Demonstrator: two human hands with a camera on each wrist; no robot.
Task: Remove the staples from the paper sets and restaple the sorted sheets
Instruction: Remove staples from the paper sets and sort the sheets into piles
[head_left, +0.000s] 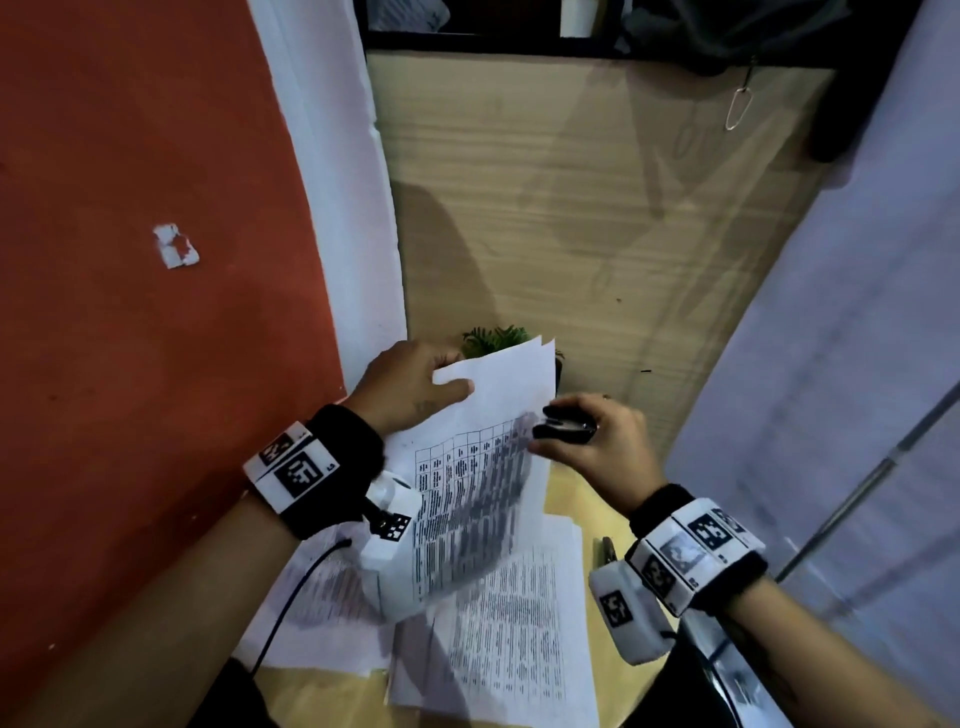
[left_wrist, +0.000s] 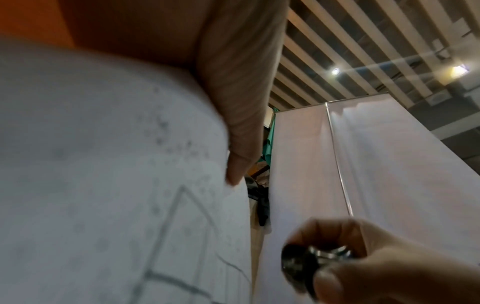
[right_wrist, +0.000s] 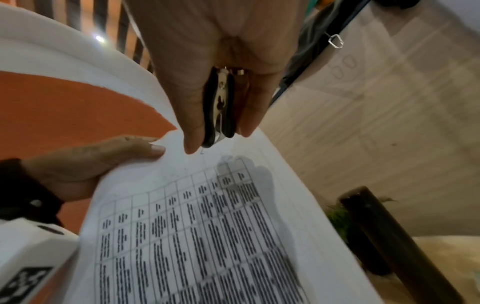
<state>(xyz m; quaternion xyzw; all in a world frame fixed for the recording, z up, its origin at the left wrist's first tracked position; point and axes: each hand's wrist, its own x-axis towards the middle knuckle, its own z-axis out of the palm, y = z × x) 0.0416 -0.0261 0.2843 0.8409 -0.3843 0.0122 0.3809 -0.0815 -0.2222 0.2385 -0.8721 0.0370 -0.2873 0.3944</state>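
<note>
My left hand (head_left: 453, 383) pinches the top left corner of a printed paper set (head_left: 480, 467) and holds it tilted up off the table, thumb on the front. The same sheets, with a ruled table of text, fill the right wrist view (right_wrist: 207, 226). My right hand (head_left: 550, 432) grips a black staple remover (head_left: 566, 423) at the sheets' right edge. In the right wrist view the staple remover (right_wrist: 221, 109) is squeezed between thumb and fingers, its metal jaws together just above the sheets' top edge. In the left wrist view the paper set (left_wrist: 103, 185) is a close blur.
More printed sheets (head_left: 498, 649) lie on the yellowish table (head_left: 569, 499) below the hands, some to the left (head_left: 311, 613). A small potted plant (head_left: 496, 340) stands behind the lifted sheets. A dark object (head_left: 605, 551) lies by my right wrist. An orange wall is on the left and a white panel on the right.
</note>
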